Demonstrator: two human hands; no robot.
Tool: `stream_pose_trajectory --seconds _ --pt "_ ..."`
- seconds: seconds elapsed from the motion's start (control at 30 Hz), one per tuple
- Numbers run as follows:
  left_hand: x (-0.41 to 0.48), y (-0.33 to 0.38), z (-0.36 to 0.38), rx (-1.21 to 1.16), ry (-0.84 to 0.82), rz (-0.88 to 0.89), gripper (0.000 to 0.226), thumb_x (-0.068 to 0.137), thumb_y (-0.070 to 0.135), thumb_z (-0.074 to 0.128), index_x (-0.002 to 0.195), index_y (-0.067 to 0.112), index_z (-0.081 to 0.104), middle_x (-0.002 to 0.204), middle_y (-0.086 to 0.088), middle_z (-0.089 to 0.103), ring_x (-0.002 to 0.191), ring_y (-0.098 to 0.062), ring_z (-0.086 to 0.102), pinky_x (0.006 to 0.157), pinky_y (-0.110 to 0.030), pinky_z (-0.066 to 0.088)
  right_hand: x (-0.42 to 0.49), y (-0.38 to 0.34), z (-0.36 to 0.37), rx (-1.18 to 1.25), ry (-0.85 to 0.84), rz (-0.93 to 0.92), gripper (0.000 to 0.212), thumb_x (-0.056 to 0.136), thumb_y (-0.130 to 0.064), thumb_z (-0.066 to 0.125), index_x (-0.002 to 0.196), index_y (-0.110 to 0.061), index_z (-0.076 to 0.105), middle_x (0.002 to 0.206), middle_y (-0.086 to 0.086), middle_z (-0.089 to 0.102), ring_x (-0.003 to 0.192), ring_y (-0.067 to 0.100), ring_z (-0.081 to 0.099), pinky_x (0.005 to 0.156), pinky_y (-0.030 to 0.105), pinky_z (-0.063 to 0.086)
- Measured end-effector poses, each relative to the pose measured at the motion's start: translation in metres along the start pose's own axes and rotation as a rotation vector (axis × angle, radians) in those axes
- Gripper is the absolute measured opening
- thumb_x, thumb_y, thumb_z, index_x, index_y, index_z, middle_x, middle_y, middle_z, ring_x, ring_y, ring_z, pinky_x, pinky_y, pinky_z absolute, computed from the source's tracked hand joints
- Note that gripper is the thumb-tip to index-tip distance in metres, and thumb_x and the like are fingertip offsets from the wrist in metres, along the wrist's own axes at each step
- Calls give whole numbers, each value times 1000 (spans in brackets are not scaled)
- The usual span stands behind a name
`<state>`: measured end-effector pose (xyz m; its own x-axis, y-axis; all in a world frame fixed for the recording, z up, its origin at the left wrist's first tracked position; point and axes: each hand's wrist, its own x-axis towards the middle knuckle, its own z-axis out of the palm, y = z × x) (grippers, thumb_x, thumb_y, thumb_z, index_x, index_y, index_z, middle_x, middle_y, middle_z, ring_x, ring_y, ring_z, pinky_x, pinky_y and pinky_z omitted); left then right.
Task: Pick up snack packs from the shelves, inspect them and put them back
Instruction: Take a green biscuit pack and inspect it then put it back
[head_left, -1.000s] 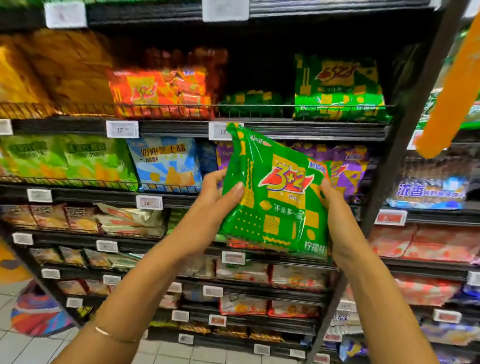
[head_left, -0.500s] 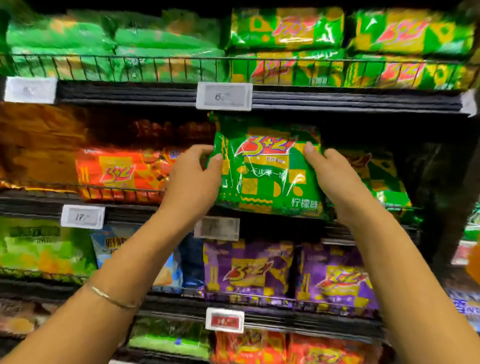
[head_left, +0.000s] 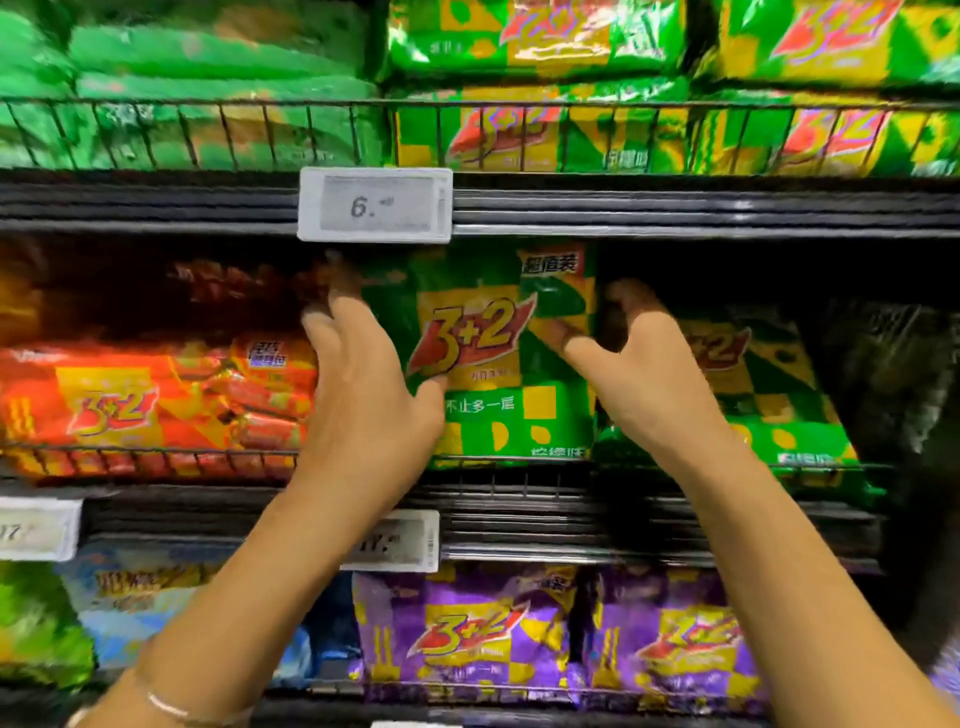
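A green and yellow "3+2" snack pack (head_left: 498, 415) stands upright on the middle shelf (head_left: 623, 514), its bottom edge behind the low wire rail. My left hand (head_left: 363, 384) grips its left side, thumb on the front and fingers reaching behind. My right hand (head_left: 649, 374) holds its right edge, thumb on the front and fingers curled past the edge. A second green pack (head_left: 769, 405) leans just right of it, partly hidden by my right hand.
Orange "3+2" packs (head_left: 130, 405) fill the same shelf to the left. Green packs (head_left: 535, 130) sit on the shelf above, over a price tag (head_left: 374, 205). Purple packs (head_left: 467, 634) line the shelf below. The shelf's far right end is dark.
Both hands have carried the green pack up from chest height and into the middle shelf, where it now stands behind the rail. The view has moved closer to the shelf.
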<state>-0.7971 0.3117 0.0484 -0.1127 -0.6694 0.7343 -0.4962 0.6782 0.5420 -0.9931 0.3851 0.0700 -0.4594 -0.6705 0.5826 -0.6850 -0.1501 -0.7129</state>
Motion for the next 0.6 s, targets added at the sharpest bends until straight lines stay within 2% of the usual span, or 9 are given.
stream_pose_trajectory --seconds 0.03,0.1,0.17,0.23,0.3,0.33,0.43,0.53,0.6 --pt "-2 3 0 53 4 14 60 85 13 80 116 15 28 119 -5 29 92 -23 35 78 -21 25 -1 2 1 -61 -21 -15 39 92 -46 73 121 -25 56 102 4 72 90 25 68 73 38 53" --pt "-6 6 0 161 -2 39 58 85 12 79 113 14 29 131 -18 29 109 -45 44 82 -24 27 -2 6 0 -163 -29 -25 38 90 -47 73 115 -24 57 94 5 71 85 28 66 66 35 47" --pt "-8 10 0 265 35 123 52 83 15 80 113 9 37 141 -31 29 125 -54 40 100 -40 37 -4 7 -2 -170 -28 -34 39 88 -54 72 109 -24 59 90 4 70 82 28 66 66 36 49" --pt "-6 14 1 331 80 187 57 83 22 81 123 -1 47 133 -33 39 125 -50 39 105 -54 38 -5 9 -3 -238 -19 -69 41 89 -60 69 97 -22 58 80 2 64 77 29 62 60 35 44" --pt "-5 19 6 368 70 199 65 86 30 75 138 0 50 137 -32 44 127 -48 40 104 -58 39 -6 11 -3 -346 10 -106 47 91 -63 65 82 -19 53 70 1 56 72 33 57 55 36 34" --pt "-7 22 9 380 56 198 67 87 34 70 143 3 49 139 -30 46 126 -48 42 103 -58 40 -6 13 -4 -349 2 -107 48 92 -64 63 82 -18 54 71 3 58 75 34 58 57 38 37" --pt "-18 36 24 393 57 265 54 87 35 69 130 7 54 120 -25 53 105 -45 50 84 -55 45 -9 20 -7 -267 -89 -100 50 92 -64 61 104 -16 66 95 10 69 94 35 64 77 43 52" --pt "-27 54 42 387 25 382 50 85 26 74 127 7 55 112 -20 51 101 -41 49 78 -51 43 -10 26 -21 -200 -121 -127 39 93 -62 61 97 -24 67 87 3 65 88 29 62 67 37 47" --pt "-28 68 53 392 -6 419 49 86 28 73 127 7 56 108 -19 52 99 -41 51 78 -51 43 -10 30 -36 -157 -94 -131 32 95 -56 62 99 -26 71 90 2 69 92 27 64 72 36 49"
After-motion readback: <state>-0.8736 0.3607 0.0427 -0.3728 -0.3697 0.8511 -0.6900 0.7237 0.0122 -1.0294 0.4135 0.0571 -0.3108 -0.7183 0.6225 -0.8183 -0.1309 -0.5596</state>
